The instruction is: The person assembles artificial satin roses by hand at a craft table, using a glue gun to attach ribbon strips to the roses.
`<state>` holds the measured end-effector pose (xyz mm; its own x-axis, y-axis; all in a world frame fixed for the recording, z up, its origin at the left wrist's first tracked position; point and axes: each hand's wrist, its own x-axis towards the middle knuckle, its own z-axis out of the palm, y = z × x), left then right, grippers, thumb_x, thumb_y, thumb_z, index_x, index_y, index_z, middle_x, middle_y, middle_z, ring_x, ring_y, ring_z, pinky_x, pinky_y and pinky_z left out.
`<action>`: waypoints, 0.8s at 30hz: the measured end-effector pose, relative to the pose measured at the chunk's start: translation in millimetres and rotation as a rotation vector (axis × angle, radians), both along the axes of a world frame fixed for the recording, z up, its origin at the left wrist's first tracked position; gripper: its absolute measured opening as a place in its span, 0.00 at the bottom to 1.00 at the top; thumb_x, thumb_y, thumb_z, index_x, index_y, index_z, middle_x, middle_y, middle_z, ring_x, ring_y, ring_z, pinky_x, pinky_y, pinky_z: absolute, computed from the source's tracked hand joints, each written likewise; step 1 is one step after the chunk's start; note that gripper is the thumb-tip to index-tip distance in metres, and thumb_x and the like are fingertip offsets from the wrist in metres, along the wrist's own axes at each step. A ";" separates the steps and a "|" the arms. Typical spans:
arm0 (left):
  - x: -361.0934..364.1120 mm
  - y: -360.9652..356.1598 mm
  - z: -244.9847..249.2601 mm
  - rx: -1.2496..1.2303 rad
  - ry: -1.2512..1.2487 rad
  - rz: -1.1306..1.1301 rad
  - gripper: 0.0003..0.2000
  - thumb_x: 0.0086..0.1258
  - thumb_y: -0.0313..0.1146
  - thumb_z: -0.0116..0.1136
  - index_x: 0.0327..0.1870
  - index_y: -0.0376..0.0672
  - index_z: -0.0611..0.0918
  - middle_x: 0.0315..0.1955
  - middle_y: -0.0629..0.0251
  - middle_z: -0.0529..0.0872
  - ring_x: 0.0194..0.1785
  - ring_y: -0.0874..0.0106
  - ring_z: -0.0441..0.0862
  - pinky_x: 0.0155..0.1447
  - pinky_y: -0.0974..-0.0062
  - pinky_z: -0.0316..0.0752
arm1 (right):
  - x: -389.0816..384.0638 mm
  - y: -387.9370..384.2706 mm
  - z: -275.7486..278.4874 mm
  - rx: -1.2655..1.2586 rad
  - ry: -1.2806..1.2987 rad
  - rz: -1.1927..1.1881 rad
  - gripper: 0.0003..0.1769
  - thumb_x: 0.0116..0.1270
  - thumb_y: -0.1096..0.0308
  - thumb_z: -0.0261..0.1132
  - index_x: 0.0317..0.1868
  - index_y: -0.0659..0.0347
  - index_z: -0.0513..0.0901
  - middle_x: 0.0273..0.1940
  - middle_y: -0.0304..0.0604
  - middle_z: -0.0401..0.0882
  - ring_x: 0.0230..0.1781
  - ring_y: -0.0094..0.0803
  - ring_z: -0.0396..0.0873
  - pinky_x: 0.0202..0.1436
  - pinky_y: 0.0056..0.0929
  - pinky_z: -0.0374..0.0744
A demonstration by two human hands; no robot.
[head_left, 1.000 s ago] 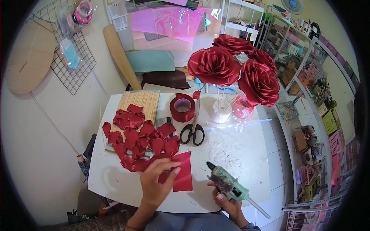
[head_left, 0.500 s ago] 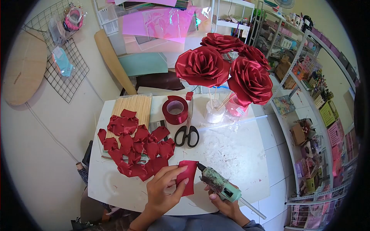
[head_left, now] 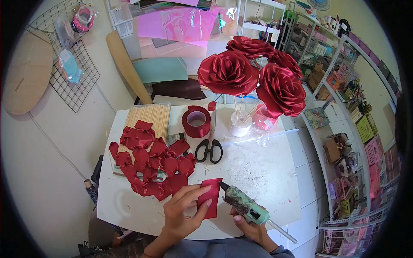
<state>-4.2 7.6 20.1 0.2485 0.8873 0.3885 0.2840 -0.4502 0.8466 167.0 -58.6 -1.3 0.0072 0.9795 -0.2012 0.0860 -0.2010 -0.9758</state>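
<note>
At the near edge of a white table (head_left: 266,172), the left hand (head_left: 183,213) pinches a flat red ribbon square (head_left: 211,202) between thumb and fingers. The right hand (head_left: 251,225), fingers wrapped round a hot glue gun (head_left: 243,204), points its nozzle at the square's top corner. Folded petals (head_left: 150,163) lie piled nearby, and finished ribbon roses (head_left: 228,73) stand behind.

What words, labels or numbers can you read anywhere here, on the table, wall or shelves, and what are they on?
Nothing reads clearly.
Oval wooden board: small dark mark, blurred.
White printed sheets, top: print too small.
Packets on metal shelves: labels too small.
Green hot-glue gun and red satin square: no lettering shows.
</note>
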 end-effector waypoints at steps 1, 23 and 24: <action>0.0 0.1 0.5 -0.006 0.004 0.001 0.17 0.48 0.16 0.61 0.42 0.36 0.77 0.38 0.57 0.74 0.37 0.76 0.77 0.35 0.83 0.80 | 0.5 0.3 0.2 -0.001 0.000 0.001 0.16 0.56 0.63 0.63 0.38 0.66 0.74 0.30 0.44 0.75 0.31 0.28 0.74 0.35 0.24 0.72; -6.6 8.5 -7.3 0.197 -0.043 0.210 0.23 0.46 0.14 0.60 0.48 0.34 0.72 0.46 0.55 0.68 0.47 0.73 0.72 0.40 0.81 0.80 | -5.0 3.1 -12.2 0.364 -0.336 0.175 0.15 0.54 0.59 0.62 0.31 0.65 0.76 0.24 0.46 0.71 0.21 0.36 0.72 0.23 0.31 0.72; -6.7 8.4 -7.0 0.195 -0.034 0.208 0.23 0.46 0.14 0.60 0.48 0.34 0.72 0.46 0.55 0.68 0.47 0.73 0.72 0.40 0.82 0.80 | -5.3 3.1 -11.5 0.364 -0.337 0.175 0.15 0.54 0.59 0.62 0.31 0.65 0.76 0.24 0.46 0.71 0.21 0.36 0.72 0.23 0.31 0.72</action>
<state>-10.9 16.0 13.1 0.0527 0.8257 0.5617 0.3603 -0.5403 0.7605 161.8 -55.5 -12.8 -0.1575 0.9778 0.1381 0.4088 0.1918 -0.8922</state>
